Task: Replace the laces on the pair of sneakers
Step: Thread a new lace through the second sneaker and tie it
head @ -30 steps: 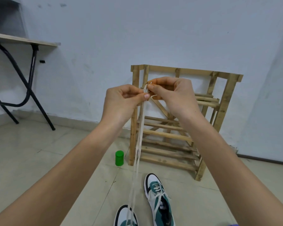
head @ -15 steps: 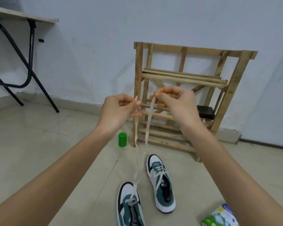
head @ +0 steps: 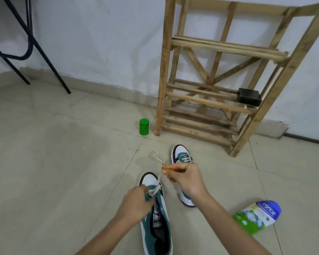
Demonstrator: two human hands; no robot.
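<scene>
Two green-and-white sneakers lie on the tiled floor. The near sneaker [head: 157,223] points away from me, its tongue open. A white lace [head: 157,183] runs from its front eyelets up to my right hand [head: 184,178], which pinches it above the toe; a loose loop of the lace [head: 155,156] rests on the floor beyond. My left hand [head: 136,203] is closed on the lace at the sneaker's lower eyelets. The far sneaker [head: 182,159], still laced, is partly hidden behind my right hand.
A wooden rack [head: 215,89] stands against the wall ahead, with a dark box [head: 249,96] on one shelf. A green jar [head: 144,127] sits by its left leg. A green-and-blue bottle [head: 258,218] lies at right. Black table legs [head: 29,46] are at far left.
Both hands have dropped from chest height to the near sneaker, bringing the lace ends down. The view has tilted down toward the floor.
</scene>
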